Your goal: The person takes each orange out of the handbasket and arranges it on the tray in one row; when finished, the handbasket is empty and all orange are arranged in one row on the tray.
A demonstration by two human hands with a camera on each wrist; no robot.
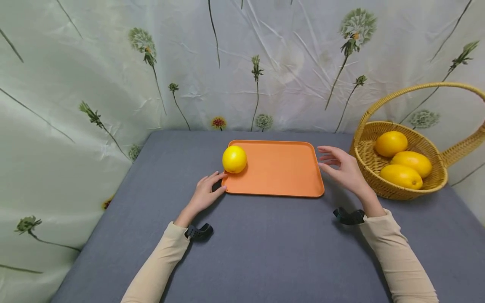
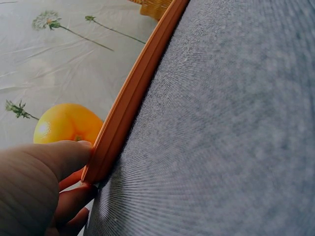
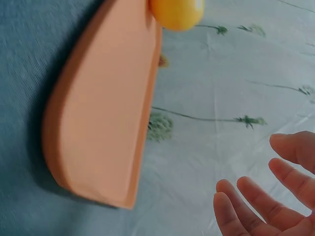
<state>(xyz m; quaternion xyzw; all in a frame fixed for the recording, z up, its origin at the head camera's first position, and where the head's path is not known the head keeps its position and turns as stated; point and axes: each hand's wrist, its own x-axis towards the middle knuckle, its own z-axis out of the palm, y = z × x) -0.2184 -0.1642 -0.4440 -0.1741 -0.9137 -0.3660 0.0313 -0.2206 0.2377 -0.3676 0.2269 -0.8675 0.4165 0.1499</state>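
Observation:
An orange tray [image 1: 280, 172] lies on the grey table, and a yellow lemon [image 1: 234, 159] sits in its left end. My left hand [image 1: 206, 191] rests on the cloth at the tray's front left corner, fingers straight and touching the rim [image 2: 129, 101]; the lemon [image 2: 66, 123] shows just beyond. My right hand [image 1: 341, 166] hovers open beside the tray's right edge, between the tray and a wicker basket [image 1: 435, 181], holding nothing. In the right wrist view its spread fingers [image 3: 256, 206] hang apart from the tray [image 3: 106, 113] and the lemon [image 3: 177, 12].
The wicker basket with a tall handle [image 1: 417, 89] stands at the right and holds three yellow lemons [image 1: 405, 162]. A floral cloth backdrop [image 1: 242, 63] closes off the back and left. Grey tablecloth [image 1: 265, 248] stretches in front of the tray.

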